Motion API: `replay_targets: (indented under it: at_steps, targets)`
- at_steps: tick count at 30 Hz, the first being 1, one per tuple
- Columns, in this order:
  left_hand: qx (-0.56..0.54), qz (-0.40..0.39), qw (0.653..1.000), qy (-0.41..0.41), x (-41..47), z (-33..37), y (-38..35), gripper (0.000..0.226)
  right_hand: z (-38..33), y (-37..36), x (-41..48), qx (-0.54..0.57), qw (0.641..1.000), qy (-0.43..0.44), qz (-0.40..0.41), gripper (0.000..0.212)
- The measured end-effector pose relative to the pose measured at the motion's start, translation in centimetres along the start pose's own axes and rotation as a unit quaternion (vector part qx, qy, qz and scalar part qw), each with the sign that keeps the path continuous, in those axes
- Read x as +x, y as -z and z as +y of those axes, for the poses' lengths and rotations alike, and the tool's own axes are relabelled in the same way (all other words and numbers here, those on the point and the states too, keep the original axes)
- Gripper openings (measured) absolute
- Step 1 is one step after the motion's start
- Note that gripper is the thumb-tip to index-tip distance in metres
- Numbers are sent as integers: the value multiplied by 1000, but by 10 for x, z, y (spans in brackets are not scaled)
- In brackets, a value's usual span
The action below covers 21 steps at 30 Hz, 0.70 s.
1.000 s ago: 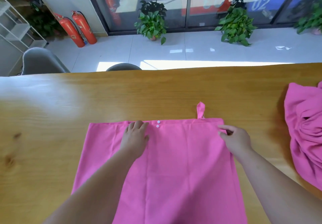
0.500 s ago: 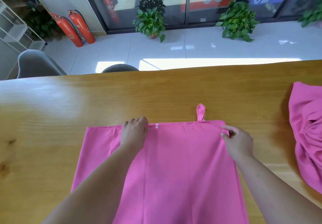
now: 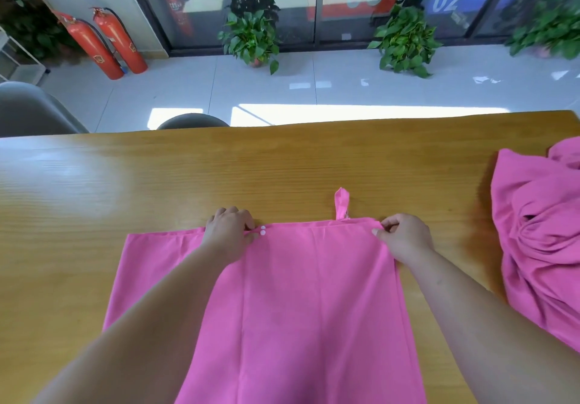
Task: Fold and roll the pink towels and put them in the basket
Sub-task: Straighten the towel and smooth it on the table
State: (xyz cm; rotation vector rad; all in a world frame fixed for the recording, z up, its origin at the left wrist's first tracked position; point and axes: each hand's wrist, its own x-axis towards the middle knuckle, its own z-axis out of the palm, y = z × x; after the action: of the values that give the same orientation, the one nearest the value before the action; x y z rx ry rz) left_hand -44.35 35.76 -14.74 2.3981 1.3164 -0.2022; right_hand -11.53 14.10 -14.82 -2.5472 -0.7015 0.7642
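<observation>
**Pinching the far hem of the pink towel, ready to fold**

The pink towel lies spread flat on the near half of the wooden table and runs off the bottom of the view. A hanging loop sticks out from its far hem, and two white snaps sit just inside that hem. The left hand is on the hem right beside the snaps, with its fingers curled over the edge and closed on the cloth. The right hand nips the far right corner between thumb and fingertips.

The step in hand looks like a fold begun from this far hem. To do it well, both hands should lift together and hold the hem taut between them, so the edge travels straight and lands square. The loop is best tucked inward, or it may poke out of the finished roll. The strip of towel to the left of the left hand is not gripped and may drag or wrinkle, so it will need smoothing.

A second pink towel lies crumpled at the table's right end, well apart from the first and not yet folded. The task therefore seems to be at an early stage. No basket is in view, so its place and contents cannot be told. The only containers visible are the pots of the potted plants on the tiled floor beyond the table, and they hold leafy green plants.
</observation>
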Motion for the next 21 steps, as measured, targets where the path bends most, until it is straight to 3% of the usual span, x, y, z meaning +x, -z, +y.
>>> replay_targets:
  at_steps: [9,12,17,21]
  targets:
    - [-147,-31,989,-11,-14,-3,35,15,8,27,-20,132,991,23,4,22]
    - [-171,-21,985,-27,-24,-8,50,24,9,40,-29,148,989,20,1,27]
    - [-167,-10,984,-63,-40,-8,73,16,-4,61,-52,188,982,26,-13,25]
    - [-94,-19,991,-94,-54,-7,88,6,-24,74,-78,213,975,51,-37,17]
